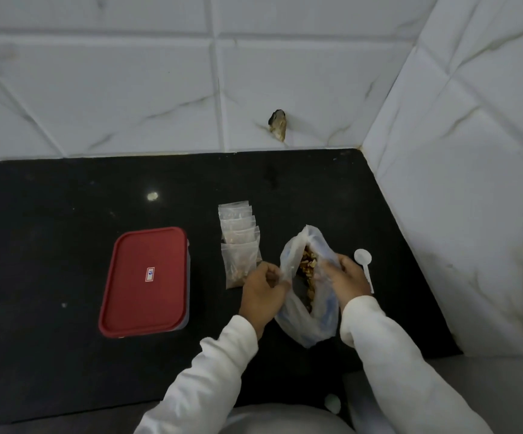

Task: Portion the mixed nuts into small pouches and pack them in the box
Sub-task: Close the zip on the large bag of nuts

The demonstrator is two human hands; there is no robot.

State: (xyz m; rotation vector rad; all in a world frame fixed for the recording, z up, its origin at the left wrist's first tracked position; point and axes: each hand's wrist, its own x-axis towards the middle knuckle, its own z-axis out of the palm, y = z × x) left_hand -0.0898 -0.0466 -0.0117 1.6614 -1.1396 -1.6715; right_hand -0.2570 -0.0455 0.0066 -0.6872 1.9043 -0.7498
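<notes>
Head camera looks down on a black counter [50,245] set into a corner, with a white tiled wall [128,89] along its far edge and a second tiled wall [473,183] closing off its right side. The counter's near edge runs just under the person's white sleeves. The widest bare stretch of counter lies to the left of and behind the box; on the right, things sit closer to the side wall.

One thin plastic bag [301,327] of mixed nuts [307,264] stands right of centre, near the front edge, with its mouth spread open. The left hand [263,292] has its fingers curled, pinching the bag's left rim. The right hand [345,278] grips the right rim with its fingers bent over the plastic.

One box [146,281] with a red lid lies flat to the left, well apart from the bag, lid on. Between box and bag, a row of small clear pouches [240,242] lies overlapping on the counter, running away from the person. At least five show, though the overlap makes the exact count uncertain. The nearest pouch lies just beside the left hand.

One white plastic spoon [362,256] lies just right of the bag, bowl away from the person, its handle partly hidden behind the right hand.

One dark chipped spot [277,124] marks the back wall just above the counter.
</notes>
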